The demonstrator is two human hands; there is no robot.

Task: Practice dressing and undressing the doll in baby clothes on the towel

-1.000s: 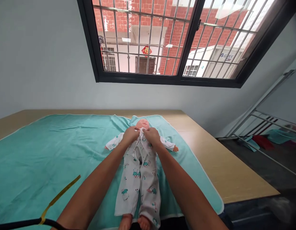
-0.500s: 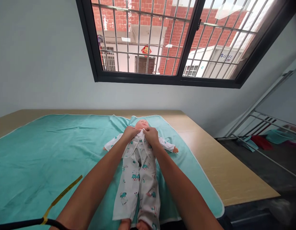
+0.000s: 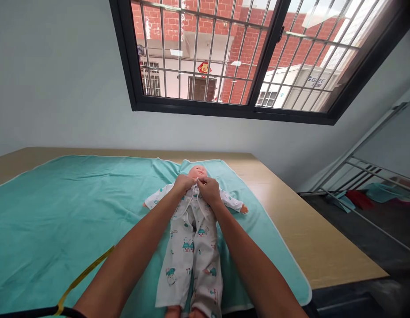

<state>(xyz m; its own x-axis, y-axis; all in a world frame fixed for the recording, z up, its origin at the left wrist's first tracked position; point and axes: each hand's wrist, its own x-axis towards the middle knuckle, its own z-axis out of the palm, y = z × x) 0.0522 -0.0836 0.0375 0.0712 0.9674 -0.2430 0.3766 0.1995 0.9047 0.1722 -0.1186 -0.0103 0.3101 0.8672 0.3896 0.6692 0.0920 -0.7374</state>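
At the counter's [image 3: 317, 225] near edge, the doll's [image 3: 197, 171] feet show below the trouser legs of its white printed outfit [image 3: 181, 247]. The doll lies face up on a teal cloth [image 3: 85, 207], arms out to both sides. The left hand [image 3: 184, 183] and right hand [image 3: 208, 189] meet at the outfit's neckline, each grip pinched together on the fabric under the chin. The doll's head lies toward the counter's far edge, left of the far right corner. Beyond stands a wall [image 3: 66, 88] with a barred window [image 3: 191, 106].
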